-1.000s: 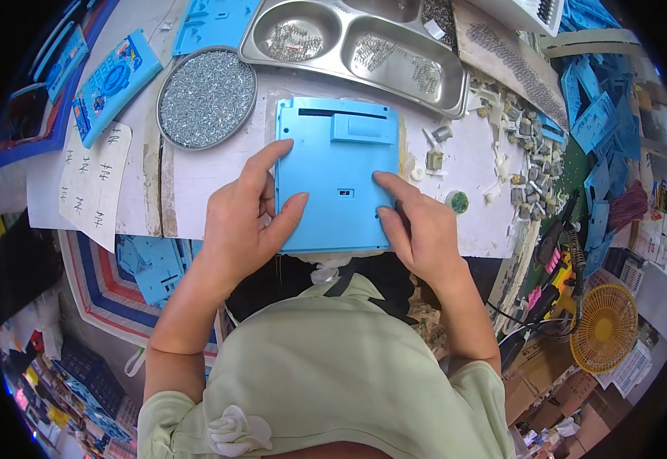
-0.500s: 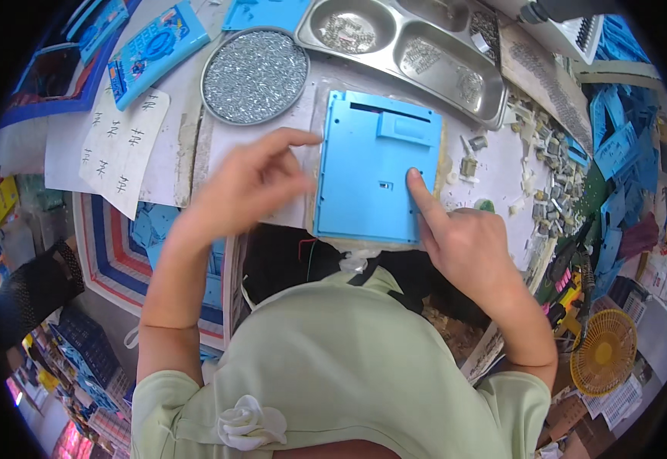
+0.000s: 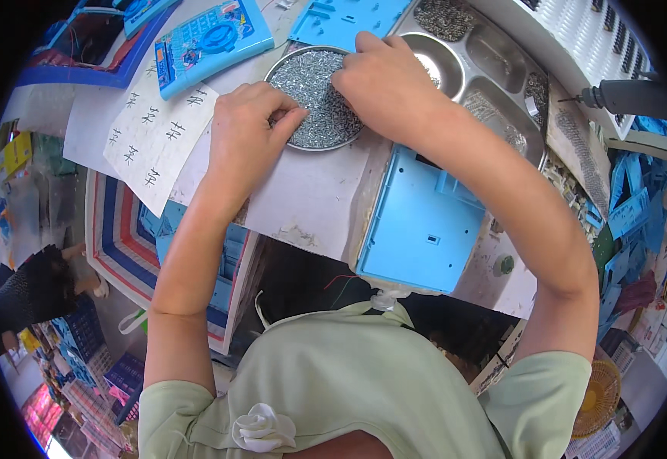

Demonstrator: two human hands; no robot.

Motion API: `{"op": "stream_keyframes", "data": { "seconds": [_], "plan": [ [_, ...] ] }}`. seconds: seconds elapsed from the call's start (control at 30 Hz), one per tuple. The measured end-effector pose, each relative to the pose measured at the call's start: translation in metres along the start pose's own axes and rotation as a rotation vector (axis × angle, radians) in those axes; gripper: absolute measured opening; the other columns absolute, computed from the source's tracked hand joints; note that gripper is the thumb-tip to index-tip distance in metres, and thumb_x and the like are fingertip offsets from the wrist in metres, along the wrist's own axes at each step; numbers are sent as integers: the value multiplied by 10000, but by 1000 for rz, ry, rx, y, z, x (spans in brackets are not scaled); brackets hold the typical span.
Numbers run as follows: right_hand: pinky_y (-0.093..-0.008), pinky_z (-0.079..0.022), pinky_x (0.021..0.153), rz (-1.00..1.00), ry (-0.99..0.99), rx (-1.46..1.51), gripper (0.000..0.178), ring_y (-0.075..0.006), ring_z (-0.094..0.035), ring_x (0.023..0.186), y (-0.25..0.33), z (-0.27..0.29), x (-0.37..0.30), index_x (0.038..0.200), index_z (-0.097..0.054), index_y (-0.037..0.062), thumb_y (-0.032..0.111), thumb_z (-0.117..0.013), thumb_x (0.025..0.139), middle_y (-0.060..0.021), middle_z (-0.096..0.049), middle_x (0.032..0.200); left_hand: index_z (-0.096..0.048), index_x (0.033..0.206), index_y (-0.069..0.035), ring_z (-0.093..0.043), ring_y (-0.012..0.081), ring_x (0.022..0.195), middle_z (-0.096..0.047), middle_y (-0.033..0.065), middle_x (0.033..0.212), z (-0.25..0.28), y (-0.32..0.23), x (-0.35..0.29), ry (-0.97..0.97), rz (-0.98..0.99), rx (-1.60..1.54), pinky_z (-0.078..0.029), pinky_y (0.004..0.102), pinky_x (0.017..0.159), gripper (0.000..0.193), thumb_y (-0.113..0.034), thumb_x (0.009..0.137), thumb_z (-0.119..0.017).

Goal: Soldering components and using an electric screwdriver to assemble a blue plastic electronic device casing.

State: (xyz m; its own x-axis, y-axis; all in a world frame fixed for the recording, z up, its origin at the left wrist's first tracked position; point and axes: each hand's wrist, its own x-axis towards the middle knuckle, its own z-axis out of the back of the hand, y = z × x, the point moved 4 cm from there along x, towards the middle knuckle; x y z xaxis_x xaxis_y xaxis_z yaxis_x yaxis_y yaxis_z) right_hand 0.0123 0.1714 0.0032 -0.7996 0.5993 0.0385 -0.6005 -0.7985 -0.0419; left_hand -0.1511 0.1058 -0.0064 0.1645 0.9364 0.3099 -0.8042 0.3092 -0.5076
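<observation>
A round metal dish [image 3: 314,145] full of small silvery screws [image 3: 319,86] lies between my hands. My left hand [image 3: 251,126] bends over its left rim, thumb and fingers drawn together; whatever they pinch is too small to make out. From the right, my right hand [image 3: 391,88] reaches over the dish with fingers curled down at the screws, their tips partly hidden. Under my right forearm lies a flat blue plastic casing [image 3: 417,222] with a small rectangular slot. The forearm covers its upper right part.
A divided steel tray [image 3: 457,65] with small metal parts stands behind my right arm, near a dark power screwdriver [image 3: 624,97]. A blue toy-like device [image 3: 215,46] and a handwritten paper sheet [image 3: 161,141] lie left. A striped bag [image 3: 123,237] holds blue parts; another person [image 3: 35,287] is at far left.
Both hands have left the blue casing's sides and moved up to the dish of screws. My right arm now crosses over the casing. The whole view has shifted and turned.
</observation>
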Motion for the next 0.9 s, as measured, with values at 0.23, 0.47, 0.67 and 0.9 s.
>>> {"op": "stream_keyframes", "data": {
  "seconds": [0.23, 0.47, 0.67, 0.9],
  "plan": [
    [-450, -504, 895, -48, -114, 176, 137, -293, -628, 1010, -15, 8, 3, 905, -750, 74, 204, -708, 891, -66, -730, 953, -618, 837, -30, -607, 345, 763, -612, 113, 778, -21, -39, -4, 77, -78, -259, -439, 466, 686, 195, -190, 919, -693],
    [-414, -509, 778, -238, -298, 528, 120, -296, -640, 886, -43, 58, -90, 826, -724, 35, 151, -742, 851, -108, -711, 843, -583, 862, -6, -573, 361, 753, -570, 140, 791, -37, -83, -7, 222, -166, -326, -437, 448, 697, 163, -125, 914, -682],
    [-411, -503, 774, -374, -146, 554, 85, -296, -608, 862, -56, 57, -177, 858, -712, 40, 101, -760, 822, -91, -677, 805, -576, 841, -20, -572, 349, 755, -559, 134, 775, -35, -94, -2, 190, -308, -158, -435, 447, 709, 192, -144, 892, -713],
    [-403, -506, 756, -144, -142, 345, 118, -289, -591, 851, -54, 54, -175, 837, -698, 31, 56, -778, 755, -73, -653, 810, -550, 806, -21, -540, 335, 721, -537, 126, 748, -37, -92, -2, 276, -217, -254, -428, 439, 678, 246, -162, 889, -734]
  ]
}}
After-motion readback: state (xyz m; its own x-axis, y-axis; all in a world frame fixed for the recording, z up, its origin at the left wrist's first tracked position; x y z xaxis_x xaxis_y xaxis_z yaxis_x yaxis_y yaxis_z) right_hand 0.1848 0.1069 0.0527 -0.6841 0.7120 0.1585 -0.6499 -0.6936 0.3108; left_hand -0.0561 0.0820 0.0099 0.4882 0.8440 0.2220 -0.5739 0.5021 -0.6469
